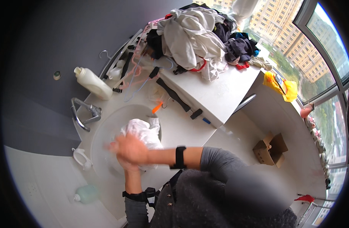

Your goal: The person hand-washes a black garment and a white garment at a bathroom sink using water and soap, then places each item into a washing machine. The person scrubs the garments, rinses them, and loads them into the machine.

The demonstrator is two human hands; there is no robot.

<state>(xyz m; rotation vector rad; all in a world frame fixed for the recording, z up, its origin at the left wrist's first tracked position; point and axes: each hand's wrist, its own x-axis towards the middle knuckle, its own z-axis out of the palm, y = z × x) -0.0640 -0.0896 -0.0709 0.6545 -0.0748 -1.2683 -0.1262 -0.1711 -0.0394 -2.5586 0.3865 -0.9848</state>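
Over a round white washbasin [101, 142], my two hands are pressed together and blurred by motion. My right hand [130, 148] lies on top and covers much of my left hand [127, 165], so the fingers are hard to make out. Directly beside and behind them in the basin sits a crumpled white bundle [146, 132], thin cloth or plastic. Whether either hand grips part of it is hidden. A metal faucet [93, 112] stands at the basin's left rim.
Detergent bottle [94, 84] and clothes hangers [137, 74] occupy the counter behind the basin. A heap of clothes [191, 40] covers part of a raised white top [211, 97]. A green-tinted bottle [87, 194] is at lower left; an open cardboard box [270, 149] stands at right.
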